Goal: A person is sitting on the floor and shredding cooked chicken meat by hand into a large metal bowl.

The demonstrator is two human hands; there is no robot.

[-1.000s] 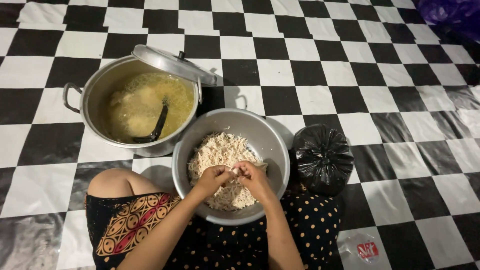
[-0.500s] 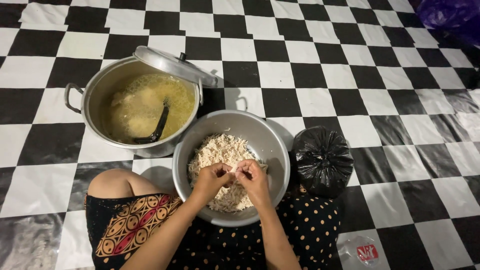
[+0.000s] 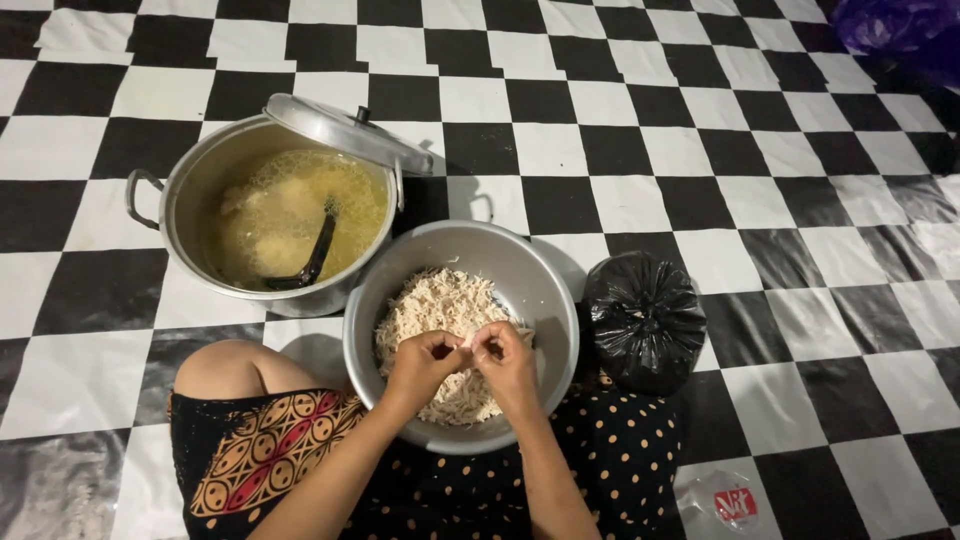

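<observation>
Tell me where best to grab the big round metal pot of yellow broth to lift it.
Grip the big round metal pot by its loop handle, which sticks out of the wall on the picture's left, coming from that side. A matching handle probably sits opposite, hidden under the tilted metal lid resting on the far rim. The dark ladle leans inside, so keep it level.

Home cooking spot on floor: checkered black-and-white mat (image 3: 640,120), lidded broth pot (image 3: 275,220), bowl of shredded food (image 3: 460,335).

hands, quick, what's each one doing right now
Left hand: fingers pinched shut on a pale shred of meat over the bowl.
Right hand: pinched shut on the same shred.
</observation>
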